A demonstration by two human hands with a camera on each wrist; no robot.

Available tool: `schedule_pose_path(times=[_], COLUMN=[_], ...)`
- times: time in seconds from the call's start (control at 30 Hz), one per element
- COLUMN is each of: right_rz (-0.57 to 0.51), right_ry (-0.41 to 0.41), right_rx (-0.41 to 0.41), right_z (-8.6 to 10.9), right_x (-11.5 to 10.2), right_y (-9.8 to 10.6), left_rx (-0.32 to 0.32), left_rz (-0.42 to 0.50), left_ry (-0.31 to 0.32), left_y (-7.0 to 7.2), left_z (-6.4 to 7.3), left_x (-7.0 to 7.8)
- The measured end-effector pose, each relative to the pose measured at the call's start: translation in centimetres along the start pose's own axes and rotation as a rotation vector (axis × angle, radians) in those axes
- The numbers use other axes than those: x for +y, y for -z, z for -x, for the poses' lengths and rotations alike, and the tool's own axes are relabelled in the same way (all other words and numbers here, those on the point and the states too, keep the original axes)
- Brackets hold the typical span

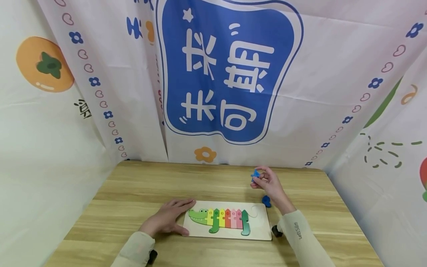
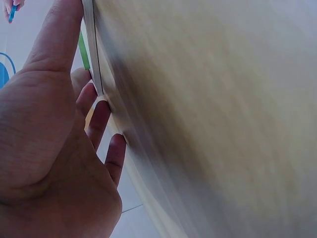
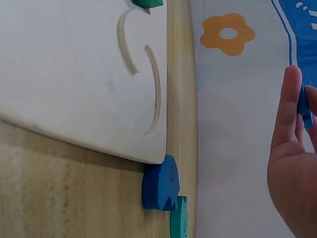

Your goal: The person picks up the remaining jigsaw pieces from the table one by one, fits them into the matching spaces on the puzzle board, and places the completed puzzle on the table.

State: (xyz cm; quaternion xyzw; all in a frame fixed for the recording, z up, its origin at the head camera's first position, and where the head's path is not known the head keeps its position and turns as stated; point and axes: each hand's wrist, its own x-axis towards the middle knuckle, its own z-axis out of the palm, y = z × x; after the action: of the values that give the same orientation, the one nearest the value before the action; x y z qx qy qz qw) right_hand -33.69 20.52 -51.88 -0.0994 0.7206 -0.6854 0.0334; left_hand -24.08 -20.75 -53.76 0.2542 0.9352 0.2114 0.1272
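Observation:
A pale wooden puzzle board point(image 1: 260, 230) lies on the table, carrying a crocodile of coloured pieces with a green head point(image 1: 199, 217) at its left. My left hand point(image 1: 168, 218) rests at the board's left edge, fingers at the upper corner and thumb near the lower one. Above the table, beyond the board's upper right corner, my right hand point(image 1: 271, 186) pinches a light blue puzzle piece point(image 1: 255, 174) between thumb and fingers. Curved tail outlines point(image 3: 157, 91) show bare on the board. A dark blue piece point(image 3: 161, 186) sits by the board's corner.
A teal piece point(image 3: 179, 220) stands beside the dark blue one in the right wrist view; the right arm seems to cover it in the head view. The wood-grain table point(image 1: 143, 181) meets a printed curtain point(image 1: 287, 152) at its far edge.

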Motion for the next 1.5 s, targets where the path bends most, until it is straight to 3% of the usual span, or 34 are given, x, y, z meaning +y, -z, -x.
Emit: schedule_pose_path(times=[0.3, 0.5, 0.67, 0.9, 1.17, 1.5], right_rz=[0.015, 0.157, 0.270, 0.322, 0.352, 0.402], right_ry=[-0.021, -0.042, -0.080, -0.131, -0.168, -0.157], right_rx=[-0.140, -0.197, -0.310, -0.444, -0.500, -0.476], right_z=[1.4, 2.6, 4.3, 6.4, 7.0, 6.7], right_x=[-0.3, -0.4, -0.4, 0.0, 0.9, 1.6], right_y=[0.2, 0.2, 0.0, -0.1, -0.2, -0.2], left_rx=[0.004, 0.003, 0.000, -0.006, -0.006, -0.010], left_rz=[0.000, -0.009, -0.005, 0.004, 0.006, 0.002], left_ry=[0.001, -0.004, -0.001, -0.007, -0.004, -0.007], left_y=[0.0, 0.1, 0.3, 0.1, 0.1, 0.1], left_z=[0.0, 0.0, -0.2, -0.2, -0.3, -0.2], left_x=[0.1, -0.2, -0.6, -0.3, -0.4, -0.3])
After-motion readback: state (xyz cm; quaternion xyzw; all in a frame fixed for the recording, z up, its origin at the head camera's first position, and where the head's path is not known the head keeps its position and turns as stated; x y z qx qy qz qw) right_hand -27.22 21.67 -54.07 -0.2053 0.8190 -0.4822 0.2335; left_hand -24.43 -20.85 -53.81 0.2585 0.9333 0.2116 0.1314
